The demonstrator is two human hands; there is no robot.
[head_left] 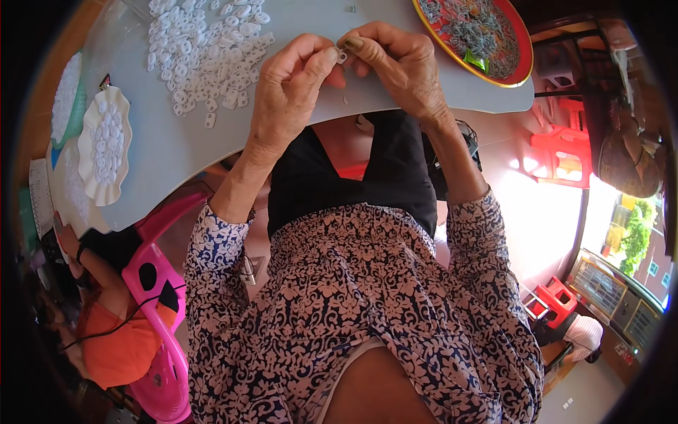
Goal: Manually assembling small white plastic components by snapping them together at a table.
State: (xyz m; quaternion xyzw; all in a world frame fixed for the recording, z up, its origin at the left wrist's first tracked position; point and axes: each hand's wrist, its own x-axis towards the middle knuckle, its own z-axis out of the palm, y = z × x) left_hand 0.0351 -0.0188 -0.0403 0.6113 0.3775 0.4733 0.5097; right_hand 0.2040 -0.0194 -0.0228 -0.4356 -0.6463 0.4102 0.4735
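Note:
My left hand (293,88) pinches a small white plastic piece with a hole (342,56) between thumb and fingers, above the table's near edge. My right hand (402,63) meets it from the other side, its thumb and fingers closed at the piece. Whatever lies between the right fingertips is too small and covered to make out. To the left of my hands, a loose pile of similar white plastic pieces (205,60) spreads over the pale table (169,141). On the right rests a round red tray with a gold rim (521,32), holding many small grey parts (477,39) and a green scrap (477,61).
A scalloped white dish (85,159) with more white pieces stands at the table's left, beside a greenish container (74,116). A person in orange (120,339) sits on a pink chair (166,353) at lower left. Red stools (565,152) stand to the right.

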